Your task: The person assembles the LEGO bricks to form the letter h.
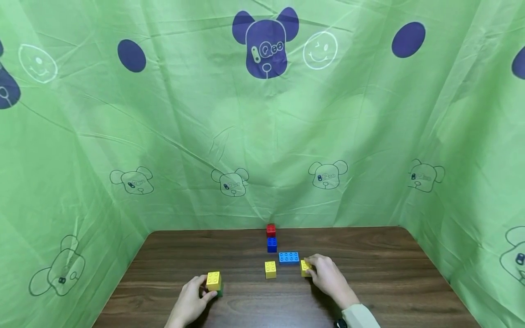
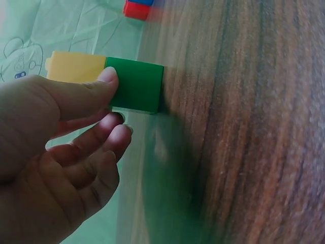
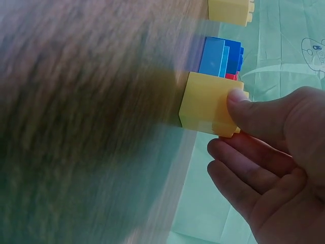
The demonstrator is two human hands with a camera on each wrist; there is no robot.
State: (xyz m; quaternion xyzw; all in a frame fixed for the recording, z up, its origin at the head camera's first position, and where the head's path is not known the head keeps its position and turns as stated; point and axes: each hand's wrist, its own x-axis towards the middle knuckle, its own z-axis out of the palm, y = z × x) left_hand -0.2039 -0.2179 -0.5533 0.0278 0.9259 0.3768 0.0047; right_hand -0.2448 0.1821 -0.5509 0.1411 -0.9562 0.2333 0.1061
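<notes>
Left hand (image 1: 190, 300) is pinching a two-block stack at the near left of the tabletop (image 1: 254, 307): a yellow block (image 1: 213, 280) is sitting on top of a green block (image 1: 220, 290), studs facing up. In the left wrist view the thumb is lying across the yellow block, its tip pressing the green one just past the seam; the other fingers are curling in on the opposite side, their exact contact partly hidden. Whether the green base is touching the wood — cannot tell.

Right hand (image 1: 326, 275) is pinching a second yellow block (image 1: 305, 269) near its studded top, thumb on one face; the lower fingers are bending loosely beneath the thumb in the right wrist view. Contact between this block and the wood — also unclear.

Between the hands, a third yellow block (image 1: 270, 269) is standing apart on the table. A light-blue block (image 1: 289, 258), two studs by four, is lying just beyond, between the two yellow ones. Farther back, a dark-blue block (image 1: 272, 245) is standing in front of a red block (image 1: 270, 230) near the far edge. Green printed cloth (image 1: 262, 127) is hanging behind; a pale sleeve (image 1: 361, 316) is covering the right forearm.
</notes>
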